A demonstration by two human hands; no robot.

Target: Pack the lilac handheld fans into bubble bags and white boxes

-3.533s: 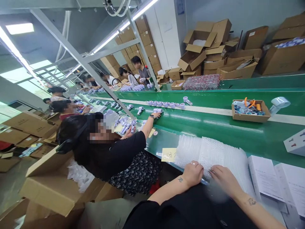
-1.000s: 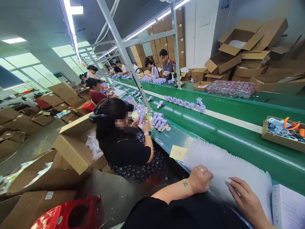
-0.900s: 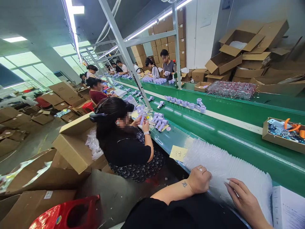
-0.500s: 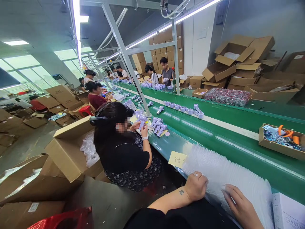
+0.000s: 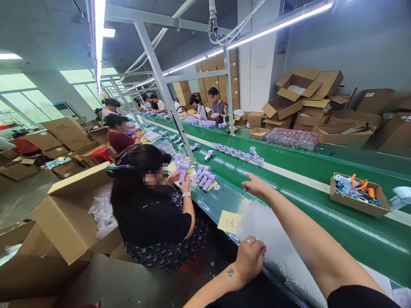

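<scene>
My left hand rests with curled fingers at the near edge of a row of clear bubble-wrap bags; whether it grips a bag is hidden. Over the far end of the bags my right hand reaches out above the green conveyor, index finger extended and the other fingers folded, with nothing seen in it. A yellow paper note with handwriting lies left of the bags. Purple handheld fans lie further up the bench, near a seated person.
A seated person in black holds a purple fan at my left. Purple parts line the belt. An open box of tools and parts sits at the right. Cartons stand at the left, and a metal post rises from the bench.
My right hand has moved from beside the bags forward and left, out over the conveyor, with its index finger stretched. My left hand stays at the bags. The view has shifted right.
</scene>
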